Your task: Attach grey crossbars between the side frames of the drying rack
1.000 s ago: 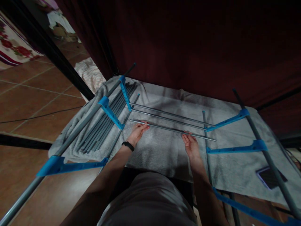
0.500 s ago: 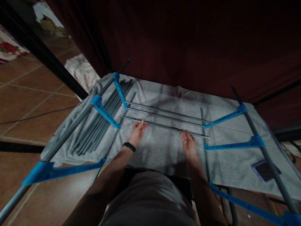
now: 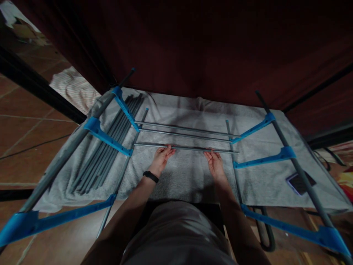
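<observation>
A thin grey metal tube [image 3: 190, 148] lies level across both my hands. My left hand [image 3: 162, 156], with a black band at the wrist, pinches it left of its middle. Farther right, the fingers of my right hand [image 3: 213, 162] close on the same tube. Its ends reach close to the two side frames. Beyond it, two similar tubes [image 3: 184, 135] span between the blue brackets of the left side frame [image 3: 106, 140] and the right side frame [image 3: 261, 158]. Both frames have grey poles joined by blue plastic brackets.
A bundle of several grey tubes [image 3: 110, 143] rests at the left on the grey blanket [image 3: 182, 176]. A dark phone [image 3: 299, 183] lies at the right, near the right frame's pole. A dark red curtain [image 3: 193, 51] hangs behind. Tiled floor [image 3: 35, 136] shows at the left.
My view has shifted, so the frames appear farther left. The held tube has turned from sloping down at the right to nearly level, and my right hand sits closer to my left.
</observation>
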Action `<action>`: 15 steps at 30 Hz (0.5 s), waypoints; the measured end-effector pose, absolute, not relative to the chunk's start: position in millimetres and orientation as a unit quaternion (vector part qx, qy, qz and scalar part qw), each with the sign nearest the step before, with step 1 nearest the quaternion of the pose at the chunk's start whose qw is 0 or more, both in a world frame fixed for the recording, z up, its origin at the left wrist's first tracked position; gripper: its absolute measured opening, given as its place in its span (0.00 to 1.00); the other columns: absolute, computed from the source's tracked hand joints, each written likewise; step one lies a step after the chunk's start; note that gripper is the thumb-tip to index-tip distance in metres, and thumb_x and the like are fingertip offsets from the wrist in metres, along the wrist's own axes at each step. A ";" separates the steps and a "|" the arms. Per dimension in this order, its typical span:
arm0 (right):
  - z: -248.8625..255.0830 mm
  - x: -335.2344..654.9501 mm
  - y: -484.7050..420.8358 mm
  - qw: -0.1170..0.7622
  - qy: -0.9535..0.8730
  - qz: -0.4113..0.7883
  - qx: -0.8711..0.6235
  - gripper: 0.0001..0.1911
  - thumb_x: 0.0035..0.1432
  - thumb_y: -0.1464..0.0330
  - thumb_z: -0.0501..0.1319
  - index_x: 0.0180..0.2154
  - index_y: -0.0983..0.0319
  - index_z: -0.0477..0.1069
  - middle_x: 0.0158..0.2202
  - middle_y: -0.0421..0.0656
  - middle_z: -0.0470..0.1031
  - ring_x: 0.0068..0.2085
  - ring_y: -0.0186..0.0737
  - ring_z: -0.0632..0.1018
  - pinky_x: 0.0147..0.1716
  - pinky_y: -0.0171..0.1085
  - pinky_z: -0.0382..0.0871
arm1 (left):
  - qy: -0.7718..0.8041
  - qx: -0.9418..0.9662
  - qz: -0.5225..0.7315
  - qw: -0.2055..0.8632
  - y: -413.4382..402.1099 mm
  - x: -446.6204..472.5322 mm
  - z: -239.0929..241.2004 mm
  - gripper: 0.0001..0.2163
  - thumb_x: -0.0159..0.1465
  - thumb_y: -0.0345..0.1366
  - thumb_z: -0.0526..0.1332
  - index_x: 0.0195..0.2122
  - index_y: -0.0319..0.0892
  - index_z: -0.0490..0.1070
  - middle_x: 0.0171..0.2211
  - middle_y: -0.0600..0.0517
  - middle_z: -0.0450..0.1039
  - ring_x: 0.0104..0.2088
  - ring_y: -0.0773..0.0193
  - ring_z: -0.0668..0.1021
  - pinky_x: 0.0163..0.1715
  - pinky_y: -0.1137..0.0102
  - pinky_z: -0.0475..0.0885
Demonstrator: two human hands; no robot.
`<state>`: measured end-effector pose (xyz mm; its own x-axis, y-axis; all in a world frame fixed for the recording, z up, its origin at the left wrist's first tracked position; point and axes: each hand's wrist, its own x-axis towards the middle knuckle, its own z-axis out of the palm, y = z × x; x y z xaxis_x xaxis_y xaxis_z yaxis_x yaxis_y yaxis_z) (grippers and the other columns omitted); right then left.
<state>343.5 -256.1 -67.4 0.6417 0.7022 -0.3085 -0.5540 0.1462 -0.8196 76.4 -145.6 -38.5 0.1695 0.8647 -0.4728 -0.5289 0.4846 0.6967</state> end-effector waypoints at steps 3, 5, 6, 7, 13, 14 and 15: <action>-68.6 343.0 -256.5 0.751 -0.080 0.423 -0.500 0.11 0.62 0.66 0.75 0.35 0.51 0.73 0.39 0.34 0.85 0.44 0.39 0.88 0.63 0.48 0.84 | 0.443 0.195 0.474 0.735 -147.9 80.0 -42.4 0.12 0.59 0.28 0.84 0.32 0.39 0.81 0.31 0.50 0.85 0.34 0.60 0.89 0.48 0.65 0.85; -69.8 342.0 -256.5 0.751 -0.082 0.425 -0.498 0.12 0.62 0.66 0.75 0.35 0.51 0.73 0.37 0.33 0.85 0.42 0.38 0.88 0.62 0.47 0.84 | 0.449 0.188 0.479 0.730 -148.0 79.7 -44.9 0.13 0.59 0.29 0.84 0.29 0.40 0.79 0.28 0.50 0.84 0.35 0.60 0.89 0.50 0.64 0.85; -70.5 341.4 -256.3 0.752 -0.082 0.425 -0.497 0.12 0.62 0.65 0.76 0.34 0.51 0.73 0.36 0.33 0.84 0.41 0.38 0.88 0.62 0.46 0.84 | 0.450 0.186 0.482 0.728 -147.9 79.2 -45.9 0.15 0.60 0.29 0.84 0.27 0.40 0.78 0.28 0.50 0.83 0.35 0.59 0.89 0.51 0.63 0.85; -71.1 341.0 -256.0 0.754 -0.081 0.424 -0.496 0.13 0.62 0.65 0.76 0.34 0.51 0.73 0.35 0.33 0.83 0.40 0.37 0.88 0.61 0.45 0.85 | 0.452 0.184 0.485 0.726 -147.8 78.8 -46.8 0.16 0.60 0.30 0.84 0.26 0.41 0.76 0.27 0.50 0.83 0.35 0.59 0.89 0.52 0.63 0.85; -71.9 341.6 -254.3 0.773 -0.069 0.421 -0.469 0.14 0.59 0.65 0.78 0.33 0.51 0.72 0.37 0.34 0.86 0.42 0.38 0.88 0.54 0.42 0.88 | 0.459 0.189 0.493 0.714 -148.5 78.6 -50.0 0.21 0.60 0.37 0.85 0.28 0.43 0.70 0.27 0.52 0.83 0.36 0.58 0.90 0.50 0.63 0.86; -72.0 341.8 -254.1 0.775 -0.069 0.421 -0.467 0.15 0.58 0.65 0.79 0.33 0.51 0.72 0.37 0.34 0.86 0.41 0.38 0.88 0.53 0.42 0.88 | 0.461 0.191 0.493 0.713 -148.7 78.5 -50.2 0.21 0.60 0.37 0.85 0.28 0.43 0.70 0.27 0.52 0.83 0.36 0.59 0.90 0.51 0.63 0.86; -72.1 341.9 -253.9 0.775 -0.070 0.420 -0.468 0.16 0.57 0.65 0.80 0.33 0.51 0.72 0.37 0.34 0.86 0.41 0.38 0.88 0.52 0.41 0.88 | 0.461 0.195 0.493 0.712 -148.7 78.2 -50.3 0.21 0.59 0.36 0.86 0.28 0.43 0.71 0.28 0.53 0.83 0.36 0.59 0.90 0.52 0.63 0.86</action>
